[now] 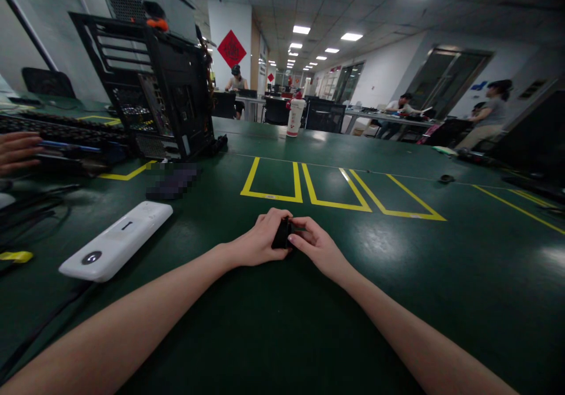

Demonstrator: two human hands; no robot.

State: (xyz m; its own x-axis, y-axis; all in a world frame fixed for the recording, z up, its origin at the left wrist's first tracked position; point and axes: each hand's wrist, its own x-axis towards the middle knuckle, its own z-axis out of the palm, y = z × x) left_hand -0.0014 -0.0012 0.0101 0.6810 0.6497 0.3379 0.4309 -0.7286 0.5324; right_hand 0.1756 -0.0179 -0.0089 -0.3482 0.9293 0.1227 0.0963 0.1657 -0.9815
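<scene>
A small black object [281,235] sits between the person's two hands, just above the counter [278,330] or resting on it; the contact below is hidden. Its visible part looks a little longer along the 12-to-6 line than across, though fingers cover too much to be sure of the long axis. The left hand [260,239] comes in from 8 o'clock and grasps it, fingers over the far end and thumb along the near end. The right hand [320,245] reaches in from 4 o'clock, its grip a light pinch of thumb and fingers on the object's 3 o'clock edge. Both hands are thus at the object, the left covering more of it. Outward from there, three yellow taped outlines [338,206] lie ahead, spread from 12 to 2 o'clock, with a lidded cup [295,116] standing well beyond at 12. A white elongated device [121,239] lies at 9 o'clock, a dark flat item [173,182] at 10, and an open computer case [176,89] farther off at 10 to 11. Another person's hand [20,150] shows at the far edge, between 9 and 10.
</scene>
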